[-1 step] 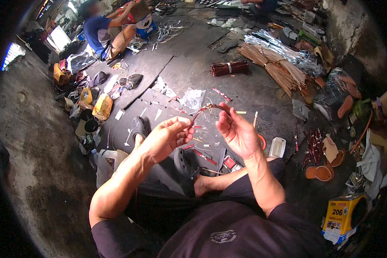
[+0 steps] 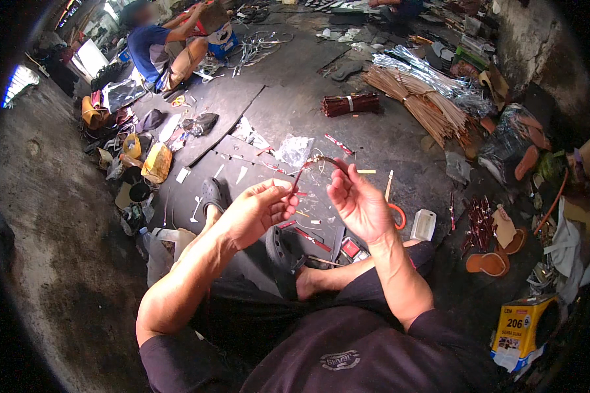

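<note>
A thin dark red strap point(image 2: 305, 168) with a shiny metallic ornament at its middle arches upward between my two hands. One end is pinched between the thumb and fingers of my left hand point(image 2: 259, 211). The other end lies between the thumb and fingers of my right hand point(image 2: 362, 206), whose palm is turned partly toward me. Beyond the strap is a crumpled clear plastic bag point(image 2: 294, 149) on the floor. Similar red straps point(image 2: 311, 238) lie below my hands, beside a black clog point(image 2: 282, 255).
Orange-handled scissors point(image 2: 398, 216) and a white tray point(image 2: 424, 224) are right of my hand. Farther right lie a pile of red straps point(image 2: 478, 226) and sandals point(image 2: 488, 263). Ahead are a tied dark red bundle point(image 2: 349, 104) and brown strips point(image 2: 416, 105). Another person point(image 2: 152, 52) sits far left.
My right hand has shifted very slightly left, and the strap arches a little more. My left hand has barely moved.
</note>
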{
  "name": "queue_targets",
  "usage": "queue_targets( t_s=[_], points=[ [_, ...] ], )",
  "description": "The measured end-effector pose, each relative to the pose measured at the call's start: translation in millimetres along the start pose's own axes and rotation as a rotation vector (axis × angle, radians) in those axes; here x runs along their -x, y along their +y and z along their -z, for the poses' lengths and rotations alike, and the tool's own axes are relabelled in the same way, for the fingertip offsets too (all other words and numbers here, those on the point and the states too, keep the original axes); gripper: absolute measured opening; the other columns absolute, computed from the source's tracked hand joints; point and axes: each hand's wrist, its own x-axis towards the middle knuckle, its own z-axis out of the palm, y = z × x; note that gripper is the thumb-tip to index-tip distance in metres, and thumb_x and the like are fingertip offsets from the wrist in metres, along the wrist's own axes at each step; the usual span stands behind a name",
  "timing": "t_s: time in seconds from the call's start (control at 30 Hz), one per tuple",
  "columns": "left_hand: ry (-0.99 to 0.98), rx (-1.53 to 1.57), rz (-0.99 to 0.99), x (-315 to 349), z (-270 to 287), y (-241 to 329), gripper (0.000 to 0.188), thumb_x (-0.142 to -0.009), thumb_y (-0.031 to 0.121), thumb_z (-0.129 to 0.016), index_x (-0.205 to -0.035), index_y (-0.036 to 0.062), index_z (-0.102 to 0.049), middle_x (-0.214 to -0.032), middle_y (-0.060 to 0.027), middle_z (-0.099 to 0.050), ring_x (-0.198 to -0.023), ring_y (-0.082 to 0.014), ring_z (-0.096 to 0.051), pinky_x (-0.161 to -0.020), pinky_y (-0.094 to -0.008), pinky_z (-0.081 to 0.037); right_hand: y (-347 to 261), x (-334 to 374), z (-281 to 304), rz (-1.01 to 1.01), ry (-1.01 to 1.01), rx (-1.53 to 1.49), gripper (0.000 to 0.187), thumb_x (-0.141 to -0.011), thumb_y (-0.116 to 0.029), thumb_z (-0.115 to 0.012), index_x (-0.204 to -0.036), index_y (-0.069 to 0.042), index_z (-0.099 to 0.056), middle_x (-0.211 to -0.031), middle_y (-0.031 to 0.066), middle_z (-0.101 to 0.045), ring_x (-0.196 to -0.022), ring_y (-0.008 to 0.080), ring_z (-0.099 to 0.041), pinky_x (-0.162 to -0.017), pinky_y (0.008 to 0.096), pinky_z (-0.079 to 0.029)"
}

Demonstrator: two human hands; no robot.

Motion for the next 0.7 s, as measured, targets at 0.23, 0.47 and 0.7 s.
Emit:
queue_targets(
  t_s=[0.23, 0.47, 0.7],
  points=[
    [0.033, 0.048, -0.062, -7.3, 6.9, 4.4, 0.023, -0.097, 0.023, -0.06, -0.109, 0.0036, -0.059, -0.094, -0.0035, -0.062, -0.086, -0.0122, -0.06, -0.081, -0.026, -0.05, 14.0, -15.2, -6.6, -0.057, 0.084, -0.054, 0.027, -0.099, -0.021, -0.059, -0.113, 0.001, -0.062, -0.091, 0.0093, -0.07, -0.08, 0.019, -0.069, -0.08, 0.0343, -0.059],
    [0.165, 0.039, -0.223, -9.8, 17.6, 16.3, 0.037, -0.098, 0.034, -0.057, -0.119, 0.0042, -0.06, -0.097, -0.0045, -0.062, -0.091, -0.0142, -0.06, -0.084, -0.0283, -0.05, 2.2, 4.3, -26.5, 0.067, 0.01, 0.699, 0.032, -0.101, -0.018, -0.054, -0.123, 0.004, -0.058, -0.088, 0.0103, -0.068, -0.08, 0.0193, -0.07, -0.078, 0.0321, -0.058],
    [0.031, -0.035, -0.281, 15.0, -8.5, 18.1, 0.043, -0.094, 0.036, -0.064, -0.124, 0.006, -0.06, -0.096, -0.0018, -0.062, -0.09, -0.0128, -0.06, -0.085, -0.0268, -0.049, 7.3, 11.6, -36.3, 0.111, -0.019, 0.889, 0.031, -0.101, -0.018, -0.053, -0.124, 0.004, -0.058, -0.086, 0.0108, -0.066, -0.075, 0.0184, -0.069, -0.076, 0.0353, -0.06]
  ],
)
